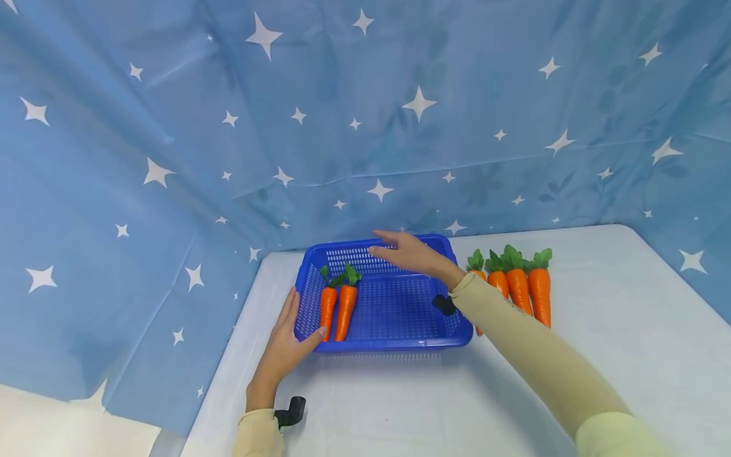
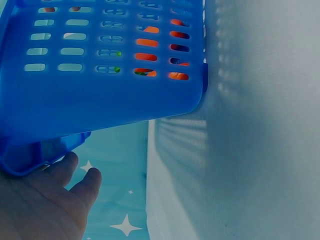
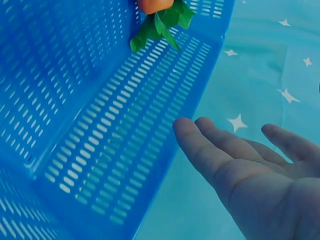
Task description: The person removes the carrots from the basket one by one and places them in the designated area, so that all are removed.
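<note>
A blue plastic basket (image 1: 382, 346) with slotted walls stands on the white table. Two orange carrots with green leafy tops, a left carrot (image 1: 328, 311) and a right carrot (image 1: 346, 311), lie side by side in its left part. My left hand (image 1: 285, 346) rests against the basket's left rim, its fingers straight and its thumb at the near left corner. Over the basket's far right part hovers my right hand (image 1: 412, 254), fingers extended and holding nothing. In the right wrist view, a leafy top (image 3: 162, 27) shows inside the basket, beyond the fingers (image 3: 197, 145).
Several more carrots (image 1: 539, 295) lie in a row on the table (image 1: 605, 355), right of the basket; my right forearm partly covers them. A blue curtain (image 1: 320, 146) with white stars hangs behind and left of the table.
</note>
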{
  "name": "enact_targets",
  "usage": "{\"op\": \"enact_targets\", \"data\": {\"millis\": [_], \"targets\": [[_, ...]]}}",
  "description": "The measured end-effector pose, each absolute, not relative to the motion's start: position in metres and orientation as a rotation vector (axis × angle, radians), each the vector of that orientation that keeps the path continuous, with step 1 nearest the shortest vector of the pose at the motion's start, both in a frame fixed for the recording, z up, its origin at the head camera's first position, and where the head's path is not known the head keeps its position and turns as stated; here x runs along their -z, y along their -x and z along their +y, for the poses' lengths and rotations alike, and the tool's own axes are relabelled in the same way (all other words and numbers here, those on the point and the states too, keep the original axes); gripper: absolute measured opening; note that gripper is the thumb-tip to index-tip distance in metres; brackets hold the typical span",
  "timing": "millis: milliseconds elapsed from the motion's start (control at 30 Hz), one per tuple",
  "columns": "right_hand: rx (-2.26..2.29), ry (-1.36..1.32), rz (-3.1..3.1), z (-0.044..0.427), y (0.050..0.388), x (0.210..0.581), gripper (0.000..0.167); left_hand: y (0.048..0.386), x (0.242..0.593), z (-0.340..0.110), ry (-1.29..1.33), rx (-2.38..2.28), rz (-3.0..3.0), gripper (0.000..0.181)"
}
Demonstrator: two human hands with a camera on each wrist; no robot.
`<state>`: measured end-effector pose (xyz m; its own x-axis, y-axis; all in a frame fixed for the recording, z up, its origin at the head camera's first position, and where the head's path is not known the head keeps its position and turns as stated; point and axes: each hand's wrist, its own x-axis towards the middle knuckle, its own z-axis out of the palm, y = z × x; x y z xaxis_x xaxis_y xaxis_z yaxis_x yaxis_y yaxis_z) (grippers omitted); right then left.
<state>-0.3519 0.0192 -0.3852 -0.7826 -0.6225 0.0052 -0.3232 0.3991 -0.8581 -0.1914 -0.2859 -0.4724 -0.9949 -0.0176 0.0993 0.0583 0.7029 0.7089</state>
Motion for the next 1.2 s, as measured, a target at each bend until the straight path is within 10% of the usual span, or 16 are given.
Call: {"op": "enact_targets", "data": {"millis": [1200], "targets": [[1.132, 0.736, 2.243, -0.039, 0.359, 0.433, 0.071, 0.192, 0.475, -0.286, 0.038, 1.189, -2.790, 0.108]]}}
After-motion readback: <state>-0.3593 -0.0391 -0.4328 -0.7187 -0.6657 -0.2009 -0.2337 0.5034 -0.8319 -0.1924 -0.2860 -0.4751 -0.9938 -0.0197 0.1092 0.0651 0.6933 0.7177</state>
